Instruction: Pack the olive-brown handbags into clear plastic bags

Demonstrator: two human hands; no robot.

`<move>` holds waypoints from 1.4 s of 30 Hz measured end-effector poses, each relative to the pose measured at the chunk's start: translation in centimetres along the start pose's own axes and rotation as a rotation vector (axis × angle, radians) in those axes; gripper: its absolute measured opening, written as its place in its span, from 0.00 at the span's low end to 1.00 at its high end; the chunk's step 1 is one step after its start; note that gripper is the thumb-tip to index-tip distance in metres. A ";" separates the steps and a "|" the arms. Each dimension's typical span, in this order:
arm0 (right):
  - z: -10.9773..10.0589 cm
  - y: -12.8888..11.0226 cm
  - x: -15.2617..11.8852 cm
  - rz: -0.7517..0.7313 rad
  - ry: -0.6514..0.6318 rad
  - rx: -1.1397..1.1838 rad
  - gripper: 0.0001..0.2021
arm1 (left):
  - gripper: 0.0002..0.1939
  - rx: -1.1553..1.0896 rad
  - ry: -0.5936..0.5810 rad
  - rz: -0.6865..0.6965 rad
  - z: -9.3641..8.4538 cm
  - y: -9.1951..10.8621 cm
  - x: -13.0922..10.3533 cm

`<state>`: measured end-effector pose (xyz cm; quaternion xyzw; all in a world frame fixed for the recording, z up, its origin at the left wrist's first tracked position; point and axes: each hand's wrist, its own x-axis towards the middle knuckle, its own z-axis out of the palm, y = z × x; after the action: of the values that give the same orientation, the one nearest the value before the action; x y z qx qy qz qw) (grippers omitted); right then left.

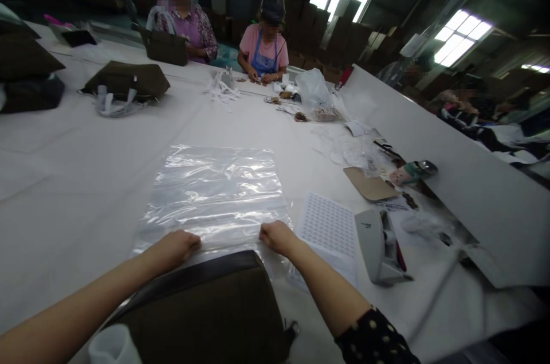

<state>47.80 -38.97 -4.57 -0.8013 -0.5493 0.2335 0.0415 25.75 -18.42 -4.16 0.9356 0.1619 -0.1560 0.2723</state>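
Note:
A clear plastic bag (219, 180) lies flat on the white table, its near edge toward me. My left hand (183, 246) is closed on the near edge at the left, fingers curled in. At the right of the same edge, my right hand (277, 236) pinches the film. Just below both hands is a dark olive fabric bag (206, 312) with a darker band along its top, lying close to me and overlapping the plastic's near edge. A white rolled piece (114, 344) sits at its lower left.
Right of the plastic are a printed label sheet (329, 223), a grey-white tape dispenser (378, 246), brown card (370, 183) and a bottle (412, 172). More olive bags (129, 86) stand at the far left. Two co-workers (264, 46) sit across the table (98, 175); a white panel rises at right.

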 end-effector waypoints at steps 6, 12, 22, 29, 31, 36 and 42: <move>0.1 -1.6 1.0 -0.005 0.020 -0.043 0.17 | 0.16 0.002 0.125 -0.118 -0.7 -1.1 1.6; -0.3 -0.6 1.7 -0.078 0.020 -0.011 0.15 | 0.18 0.031 0.147 -0.066 -1.4 -1.1 1.6; -1.0 -1.5 1.9 -0.045 0.028 -0.161 0.08 | 0.19 -0.010 0.259 -0.190 -3.0 -0.5 2.1; -0.9 -2.2 2.0 0.073 0.133 -0.135 0.22 | 0.07 0.239 0.194 -0.143 -2.6 -1.3 1.5; -0.8 -1.8 1.9 0.121 0.214 -0.048 0.14 | 0.09 0.247 0.178 -0.183 -2.6 -1.6 1.5; -0.3 0.6 1.1 0.239 0.358 0.116 0.09 | 0.16 0.030 0.415 -0.316 -3.7 -2.8 0.9; 0.9 3.4 -0.4 0.505 0.565 0.515 0.06 | 0.13 -0.335 0.738 -0.589 -5.0 -5.0 -2.1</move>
<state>50.25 -40.86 -6.30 -0.9059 -0.2280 0.1375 0.3294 22.92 -12.11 -1.65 0.7865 0.5274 0.1435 0.2875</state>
